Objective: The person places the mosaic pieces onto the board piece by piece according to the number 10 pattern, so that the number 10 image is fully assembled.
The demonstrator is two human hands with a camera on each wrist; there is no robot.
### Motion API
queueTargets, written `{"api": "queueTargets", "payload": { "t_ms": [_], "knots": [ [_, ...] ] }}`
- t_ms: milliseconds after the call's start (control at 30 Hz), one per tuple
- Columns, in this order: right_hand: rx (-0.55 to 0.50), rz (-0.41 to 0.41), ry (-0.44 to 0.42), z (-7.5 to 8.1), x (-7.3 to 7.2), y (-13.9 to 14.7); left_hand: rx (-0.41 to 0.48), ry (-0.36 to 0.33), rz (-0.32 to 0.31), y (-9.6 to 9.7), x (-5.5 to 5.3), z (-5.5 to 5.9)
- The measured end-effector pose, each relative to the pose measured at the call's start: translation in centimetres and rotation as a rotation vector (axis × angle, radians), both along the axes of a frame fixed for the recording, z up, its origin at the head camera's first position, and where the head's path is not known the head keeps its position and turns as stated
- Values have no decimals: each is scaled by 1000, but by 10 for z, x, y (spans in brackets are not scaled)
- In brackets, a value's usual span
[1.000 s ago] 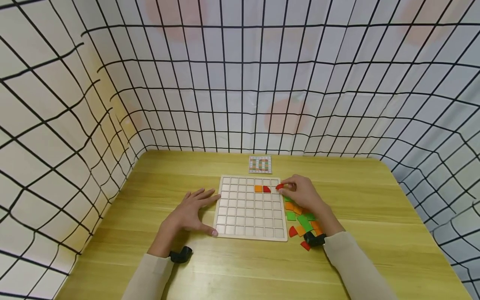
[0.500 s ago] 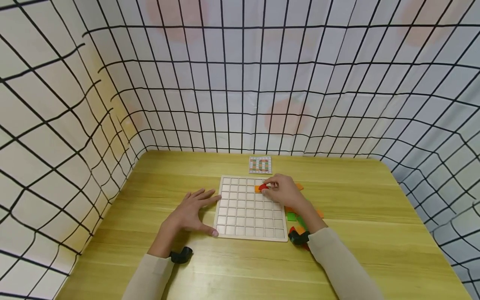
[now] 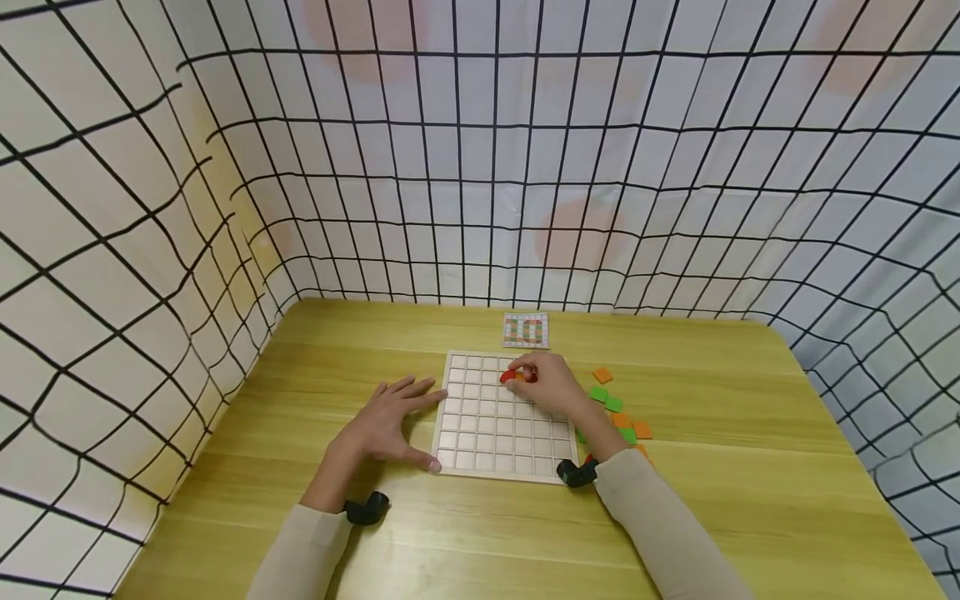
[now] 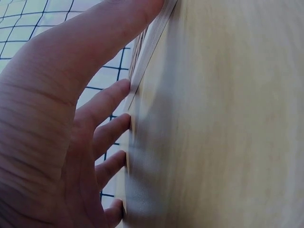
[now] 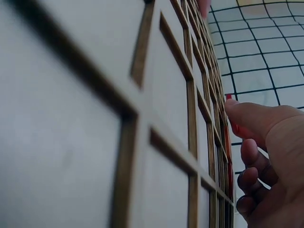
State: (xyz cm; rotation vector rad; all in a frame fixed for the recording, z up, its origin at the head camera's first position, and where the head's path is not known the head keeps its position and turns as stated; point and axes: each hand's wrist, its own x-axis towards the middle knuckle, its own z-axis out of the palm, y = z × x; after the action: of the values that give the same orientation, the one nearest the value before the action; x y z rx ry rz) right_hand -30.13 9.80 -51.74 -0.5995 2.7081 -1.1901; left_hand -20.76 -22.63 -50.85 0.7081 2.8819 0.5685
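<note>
A pale wooden grid board (image 3: 487,425) lies on the table in the head view. My right hand (image 3: 549,385) pinches a red quarter-circle tile (image 3: 507,377) between thumb and fingers over an upper row of the board. Just right of that tile an orange square tile (image 3: 520,377) shows partly, mostly covered by the fingers. In the right wrist view the red tile (image 5: 229,97) peeks out past the thumb, close to the grid. My left hand (image 3: 388,423) is spread along the board's left side, thumb at the near left corner and index fingertip at the edge.
Loose orange and green tiles lie right of the board, among them an orange square (image 3: 602,375) and a green one (image 3: 614,404); the right forearm covers part of the pile. A small patterned card (image 3: 526,330) sits beyond the board. A grid-lined white curtain (image 3: 480,167) surrounds the wooden table (image 3: 480,533).
My right hand has carried the red tile leftward from the board's right edge to just left of the orange square. The left hand holds its place. The head view has shifted slightly.
</note>
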Motion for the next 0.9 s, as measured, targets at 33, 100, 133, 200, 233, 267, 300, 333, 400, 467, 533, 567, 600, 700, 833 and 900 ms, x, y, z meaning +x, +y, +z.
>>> {"api": "queueTargets", "payload": {
  "t_ms": [33,100,133,200,233,267,300,333,400,467,533,567,600,700,833,900],
  "knots": [
    [-3,-1,-4,-1,0,-1,-2,1,2,0,0,0],
    [-8,0,-6,-3,-1,-2,-2,1,4,0,-1,-1],
    [-11,1,-3,-3,-1,-2,-2,2,4,1,-1,-1],
    [-14,3,3,-3,0,-3,0,0,3,1,-1,-1],
    [-13,6,6,-3,0,-3,0,-1,3,1,-1,-1],
    [-9,8,8,-3,0,-4,-1,-3,2,1,-1,-1],
    [-7,11,11,-3,0,-4,-2,-5,2,1,-1,-1],
    [-2,11,11,-3,0,-4,-5,-7,2,0,-1,-1],
    [12,12,6,-3,0,-3,-10,-8,2,0,-2,-1],
    [22,11,-1,-5,0,-3,-11,-7,2,0,-1,-1],
    [23,8,-6,-5,0,-3,-10,-6,0,0,-1,0],
    [21,8,-8,-6,-1,-3,-10,-5,0,0,-1,0],
    [19,10,-7,-7,-1,-2,-10,-5,0,0,0,0],
    [9,13,-5,-7,-1,-1,-12,-3,-1,0,0,2],
    [3,14,-6,-7,-1,0,-11,-3,-4,1,0,3],
    [2,14,-7,-7,0,0,-10,-2,-4,1,1,3]
  ]
}}
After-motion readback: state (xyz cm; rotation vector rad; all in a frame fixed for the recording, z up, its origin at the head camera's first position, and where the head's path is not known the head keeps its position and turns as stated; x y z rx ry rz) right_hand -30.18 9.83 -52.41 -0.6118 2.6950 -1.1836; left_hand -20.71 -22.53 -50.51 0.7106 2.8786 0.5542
